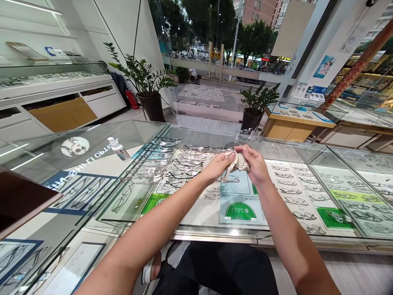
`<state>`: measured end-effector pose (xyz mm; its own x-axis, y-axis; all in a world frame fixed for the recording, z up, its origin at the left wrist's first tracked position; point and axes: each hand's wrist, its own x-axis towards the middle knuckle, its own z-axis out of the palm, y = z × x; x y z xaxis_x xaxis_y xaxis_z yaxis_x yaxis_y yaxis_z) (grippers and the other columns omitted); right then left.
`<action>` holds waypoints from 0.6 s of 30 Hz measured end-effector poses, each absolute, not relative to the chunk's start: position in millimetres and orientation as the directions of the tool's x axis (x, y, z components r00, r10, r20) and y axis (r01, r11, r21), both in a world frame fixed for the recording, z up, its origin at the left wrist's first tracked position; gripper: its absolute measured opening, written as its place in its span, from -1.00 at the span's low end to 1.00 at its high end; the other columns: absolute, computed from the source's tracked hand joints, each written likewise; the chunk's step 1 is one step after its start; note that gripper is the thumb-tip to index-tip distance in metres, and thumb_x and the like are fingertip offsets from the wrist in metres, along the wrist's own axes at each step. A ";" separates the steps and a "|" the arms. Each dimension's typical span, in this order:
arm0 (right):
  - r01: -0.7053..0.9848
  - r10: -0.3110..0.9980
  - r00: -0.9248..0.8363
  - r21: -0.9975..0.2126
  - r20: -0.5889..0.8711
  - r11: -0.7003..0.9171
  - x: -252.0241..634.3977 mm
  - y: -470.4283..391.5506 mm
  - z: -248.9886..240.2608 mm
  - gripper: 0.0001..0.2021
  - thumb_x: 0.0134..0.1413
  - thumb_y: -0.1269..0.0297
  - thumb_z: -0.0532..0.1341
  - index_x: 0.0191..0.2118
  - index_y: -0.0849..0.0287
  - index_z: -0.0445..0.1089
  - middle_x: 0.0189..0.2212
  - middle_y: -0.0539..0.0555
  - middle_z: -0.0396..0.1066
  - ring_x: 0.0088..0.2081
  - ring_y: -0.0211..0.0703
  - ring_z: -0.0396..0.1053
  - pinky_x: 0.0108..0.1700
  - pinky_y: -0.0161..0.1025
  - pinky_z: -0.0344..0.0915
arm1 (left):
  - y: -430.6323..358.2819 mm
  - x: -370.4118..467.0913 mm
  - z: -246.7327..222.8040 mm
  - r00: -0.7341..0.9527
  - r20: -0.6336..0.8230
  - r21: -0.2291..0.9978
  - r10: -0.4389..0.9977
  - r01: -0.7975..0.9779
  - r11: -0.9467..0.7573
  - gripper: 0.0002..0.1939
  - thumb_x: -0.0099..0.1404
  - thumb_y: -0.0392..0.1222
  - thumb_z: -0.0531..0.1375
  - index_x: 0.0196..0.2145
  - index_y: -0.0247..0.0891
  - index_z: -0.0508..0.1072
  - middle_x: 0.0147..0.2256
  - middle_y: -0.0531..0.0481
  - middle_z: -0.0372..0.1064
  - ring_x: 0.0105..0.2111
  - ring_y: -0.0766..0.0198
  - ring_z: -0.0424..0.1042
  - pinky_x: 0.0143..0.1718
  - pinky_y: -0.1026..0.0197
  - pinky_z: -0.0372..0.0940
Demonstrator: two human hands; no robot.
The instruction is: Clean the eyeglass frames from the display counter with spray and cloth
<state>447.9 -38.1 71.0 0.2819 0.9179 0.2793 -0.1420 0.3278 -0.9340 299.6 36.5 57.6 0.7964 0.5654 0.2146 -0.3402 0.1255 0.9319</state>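
Beige cloth (pixel 236 164) bunched between both hands, above the glass-topped display counter (pixel 215 237); pinched in the left hand (pixel 219 166), thumb uppermost, fingers curled in; right hand (pixel 257 164) closed too, on the cloth's other side and on thin-rimmed eyeglasses (pixel 245 143), with lenses projecting beyond the fingertips, towards the glass doors (pixel 216 67); cannot tell exactly which fingers grip the frame, hidden by folds and knuckles; under the glass, rows of spectacle frames (pixel 186 162) to either side of the hands, plus a green semicircular MOHOE sign (pixel 241 211) nearer the counter's front edge; on the glass to the left, a white-capped spray bottle (pixel 119 149), upright, well apart from the hands; past the counter, two potted plants (pixel 152 104) (pixel 257 101) and a red fire extinguisher (pixel 132 99).
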 end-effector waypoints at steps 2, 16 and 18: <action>-0.107 0.918 0.267 -0.937 0.294 0.332 447.3 -37.8 70.1 -0.67 0.18 -0.11 0.40 -0.12 -0.01 0.70 -0.20 0.05 0.47 -0.16 -0.10 0.42 -0.11 -0.18 0.39 | 36.0 299.6 57.4 0.792 0.220 0.929 0.569 -0.348 0.124 -0.41 0.28 0.35 0.35 -0.26 -0.32 0.47 -0.40 0.03 0.35 -0.42 0.34 0.27 -0.32 0.26 0.17; 0.025 0.889 0.224 -0.914 0.400 0.405 439.9 -35.7 65.8 -0.70 0.30 -0.07 0.31 -0.10 -0.05 0.71 -0.26 0.03 0.29 -0.13 -0.09 0.33 0.03 -0.13 0.33 | 33.2 299.6 55.6 0.811 0.182 0.913 0.556 -0.349 0.210 -0.43 0.23 0.27 0.44 -0.22 -0.29 0.40 -0.47 0.15 0.21 -0.48 0.41 0.15 -0.40 0.30 0.05; 0.010 0.891 0.217 -0.913 0.399 0.407 438.7 -36.0 66.1 -0.71 0.31 -0.06 0.31 -0.09 -0.05 0.71 -0.26 0.03 0.27 -0.14 -0.10 0.32 0.02 -0.13 0.32 | 33.0 298.8 57.7 0.816 0.173 0.906 0.552 -0.351 0.235 -0.43 0.20 0.25 0.46 -0.22 -0.29 0.41 -0.45 0.13 0.27 -0.47 0.41 0.20 -0.39 0.31 0.09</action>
<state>438.7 -36.0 66.1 0.2169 0.8909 0.3992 0.0104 0.4068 -0.9135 298.8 33.0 57.7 0.8159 0.5516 0.1733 -0.3514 0.2350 0.9062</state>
